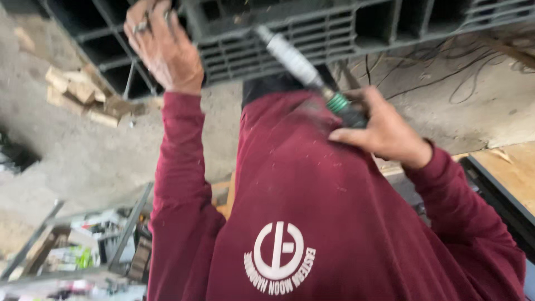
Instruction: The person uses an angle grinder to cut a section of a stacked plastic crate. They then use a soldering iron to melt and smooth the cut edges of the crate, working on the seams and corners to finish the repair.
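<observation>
The person looks straight down their own front, so the dark red long-sleeved sweatshirt [312,212] with a round white emblem fills the middle of the view. Both arms are raised toward a dark grey plastic pallet with an open grid of ribs [312,28], which lies across the top of the picture, in front of the chest.

The left hand [164,47], a ring on one finger, rests with fingers curled against the edge of the pallet; the fingertips are blurred and partly behind a rib, so I cannot tell whether it truly clasps the rib or only leans on it.

The right hand [382,131] is wrapped firmly around the dark handle end of a slim hand tool with a pale grey barrel and a green ribbed collar [304,67]. The tool slants up and to the left from the fist, its pale tip reaching the underside of the pallet grid. It is smeared by motion, so its exact kind is unclear.

Below lies a rough grey concrete floor [83,156]. A small heap of pale wood offcuts [81,92] sits at upper left, just beside the pallet. Thin black cables [446,78] trail over the ground at upper right. A light wooden board [515,170] shows at the right edge, and a metal-framed rack of mixed clutter [95,251] stands at lower left.
</observation>
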